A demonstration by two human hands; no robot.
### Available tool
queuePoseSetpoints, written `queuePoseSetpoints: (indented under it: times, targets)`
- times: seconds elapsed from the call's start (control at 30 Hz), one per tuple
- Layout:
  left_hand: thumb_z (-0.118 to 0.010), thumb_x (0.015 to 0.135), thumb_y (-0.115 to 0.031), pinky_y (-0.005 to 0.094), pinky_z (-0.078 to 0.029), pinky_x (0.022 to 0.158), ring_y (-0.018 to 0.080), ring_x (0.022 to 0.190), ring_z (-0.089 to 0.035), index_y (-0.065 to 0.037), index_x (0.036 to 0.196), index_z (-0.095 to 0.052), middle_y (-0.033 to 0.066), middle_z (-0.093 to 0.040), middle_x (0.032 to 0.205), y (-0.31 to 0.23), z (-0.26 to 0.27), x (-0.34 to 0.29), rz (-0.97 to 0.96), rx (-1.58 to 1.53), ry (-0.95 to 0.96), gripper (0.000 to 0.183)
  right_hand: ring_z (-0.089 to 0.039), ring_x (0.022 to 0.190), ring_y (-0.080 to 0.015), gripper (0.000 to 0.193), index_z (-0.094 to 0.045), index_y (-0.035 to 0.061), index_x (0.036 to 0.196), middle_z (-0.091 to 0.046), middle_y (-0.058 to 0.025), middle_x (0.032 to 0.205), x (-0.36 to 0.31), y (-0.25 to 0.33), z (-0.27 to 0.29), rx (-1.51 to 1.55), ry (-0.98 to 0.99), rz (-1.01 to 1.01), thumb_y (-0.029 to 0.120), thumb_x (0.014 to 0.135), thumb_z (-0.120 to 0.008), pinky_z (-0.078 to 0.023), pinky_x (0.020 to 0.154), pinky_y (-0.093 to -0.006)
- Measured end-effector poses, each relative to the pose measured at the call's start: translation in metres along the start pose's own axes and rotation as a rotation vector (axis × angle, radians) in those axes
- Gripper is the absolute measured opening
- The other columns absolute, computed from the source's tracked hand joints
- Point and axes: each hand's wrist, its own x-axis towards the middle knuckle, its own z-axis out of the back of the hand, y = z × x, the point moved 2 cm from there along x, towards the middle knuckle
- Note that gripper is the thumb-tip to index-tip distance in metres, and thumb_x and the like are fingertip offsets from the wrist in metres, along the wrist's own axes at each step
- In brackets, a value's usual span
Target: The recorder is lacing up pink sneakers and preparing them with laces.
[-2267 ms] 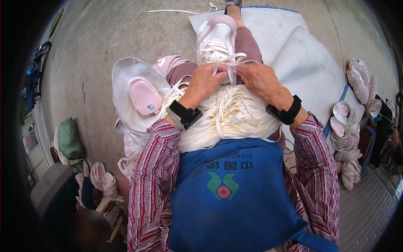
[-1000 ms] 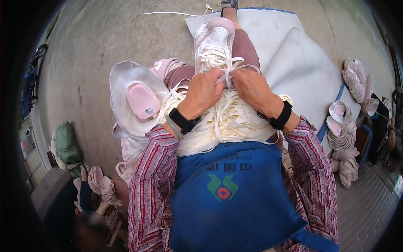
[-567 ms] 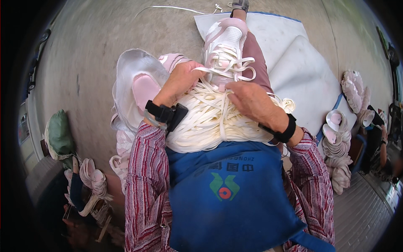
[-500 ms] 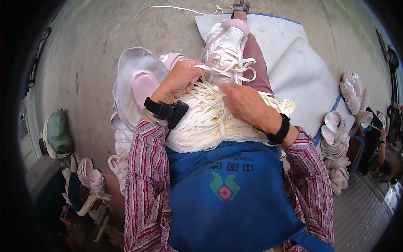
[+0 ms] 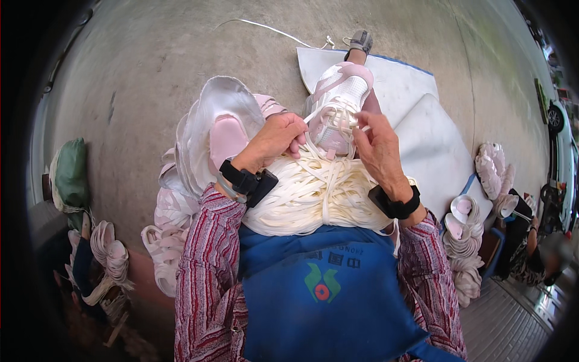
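Note:
A white and pink sneaker upper (image 5: 348,83) lies over my lap with its toe pointing away, its tongue and loosely threaded shoelace (image 5: 338,111) facing up. At its left side my left hand (image 5: 278,140) is closed, pinching a strand of the white lace. My right hand (image 5: 380,148) is at the right row of eyelets, thumb and fingertips pinched together on the lace; the exact grip is partly hidden. Below the upper, a thick bundle of cream shoelaces (image 5: 313,193) spreads across the blue apron (image 5: 332,326) on my lap.
Nested shoe uppers with pink linings (image 5: 228,142) stand close by my left arm. A white sheet (image 5: 422,130) lies under and right of my leg. More stacked uppers (image 5: 461,232) sit at right, near another person (image 5: 528,241). A green sack (image 5: 72,175) is at far left.
My right hand has risen from the tongue's lower end to the right eyelets. The wide lace loop at the right has drawn in. The whole view has shifted slightly.

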Motion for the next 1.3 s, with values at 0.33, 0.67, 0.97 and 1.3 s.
queuePoseSetpoints:
  times: [0.33, 0.67, 0.97, 1.3]
  targets:
    - [-0.057, 0.090, -0.020, 0.0239, -0.043, 0.051, 0.0086, 0.058, -0.053, 0.002, 0.086, -0.062, 0.0029, -0.058, 0.073, -0.002, -0.004, -0.001, -0.456, 0.713, -0.133, 0.023, -0.059, 0.078, -0.0385, 0.024, -0.058, -0.0035, 0.104, -0.057, -0.0252, 0.099, -0.016, 0.002, -0.022, -0.298, 0.292, 0.214, 0.006, 0.082, -0.057, -0.049, 0.072, -0.0444]
    - [-0.059, 0.091, -0.014, 0.0224, -0.053, 0.067, 0.0108, 0.073, -0.061, 0.001, 0.102, -0.059, 0.0076, -0.063, 0.088, 0.004, -0.001, 0.004, -0.100, -0.008, -0.012, 0.018, -0.061, 0.074, -0.0341, 0.015, -0.062, -0.0016, 0.095, -0.060, -0.0200, 0.078, -0.011, 0.015, -0.013, -0.008, 0.056, 0.157, 0.005, 0.083, -0.059, -0.047, 0.067, -0.0416]
    - [-0.063, 0.088, -0.009, 0.0222, -0.055, 0.070, 0.0117, 0.078, -0.064, 0.002, 0.097, -0.058, 0.0079, -0.064, 0.090, 0.005, 0.002, 0.011, -0.129, -0.053, -0.055, 0.015, -0.063, 0.067, -0.0370, 0.015, -0.063, -0.0036, 0.083, -0.062, -0.0229, 0.072, 0.000, -0.001, -0.050, -0.156, 0.197, 0.027, 0.007, 0.084, -0.053, -0.049, 0.064, -0.0398]
    - [-0.062, 0.083, -0.003, 0.0195, -0.049, 0.060, 0.0085, 0.067, -0.060, 0.000, 0.088, -0.058, 0.0051, -0.063, 0.077, 0.007, -0.003, 0.022, -0.220, 0.322, -0.111, 0.008, -0.062, 0.058, -0.0314, 0.013, -0.065, -0.0019, 0.081, -0.062, -0.0190, 0.065, -0.004, -0.013, -0.057, 0.040, 0.098, -0.156, 0.010, 0.081, -0.059, -0.049, 0.058, -0.0369]
